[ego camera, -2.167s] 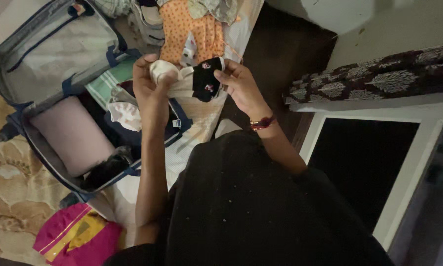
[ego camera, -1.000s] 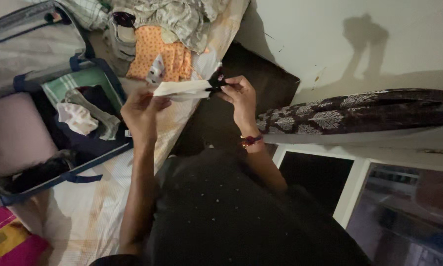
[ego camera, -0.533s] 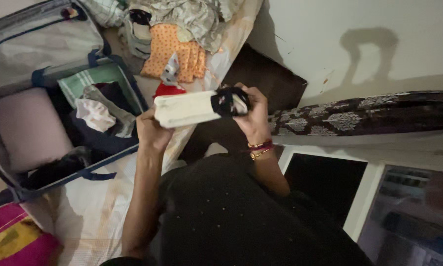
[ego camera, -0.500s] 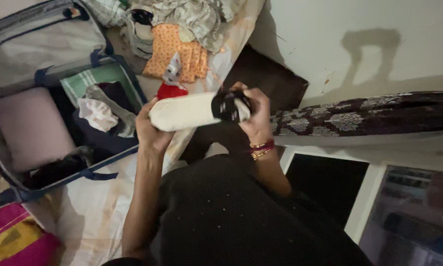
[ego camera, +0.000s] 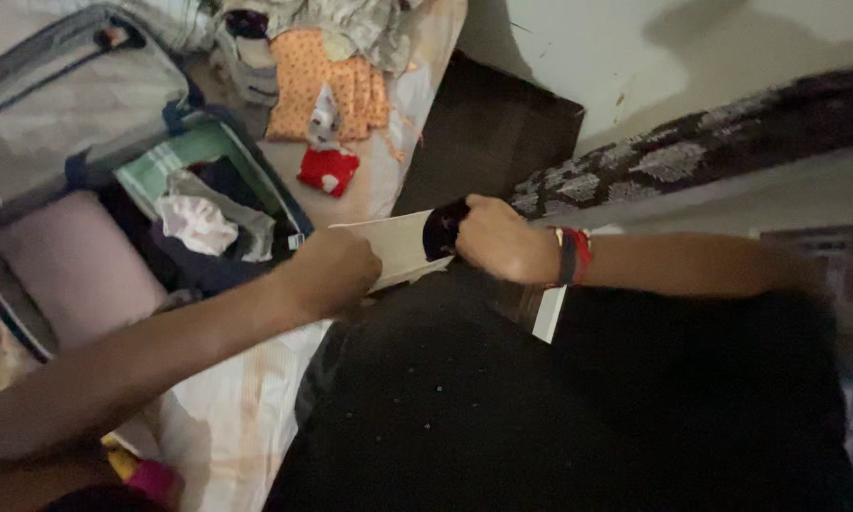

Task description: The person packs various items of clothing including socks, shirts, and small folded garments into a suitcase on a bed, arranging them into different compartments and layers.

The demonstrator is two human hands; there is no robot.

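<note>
Left hand [ego camera: 327, 270] and right hand [ego camera: 498, 242] hold a sock [ego camera: 409, 248] between them, stretched flat over the person's lap. Left fingers are closed on the cream end; right fingers pinch the black cuff end. Right wrist carries a bangle [ego camera: 572, 256], red and dark. Past the hands, on the bed [ego camera: 246, 427]: an open suitcase [ego camera: 85, 190], grey lining, blue trim, with a white cloth [ego camera: 197, 223] and green striped cloth [ego camera: 166, 166] inside. Further out, a small red cloth [ego camera: 328, 171] lies beside the suitcase, then an orange dotted garment [ego camera: 327, 81]. Labels too blurred to tell.
</note>
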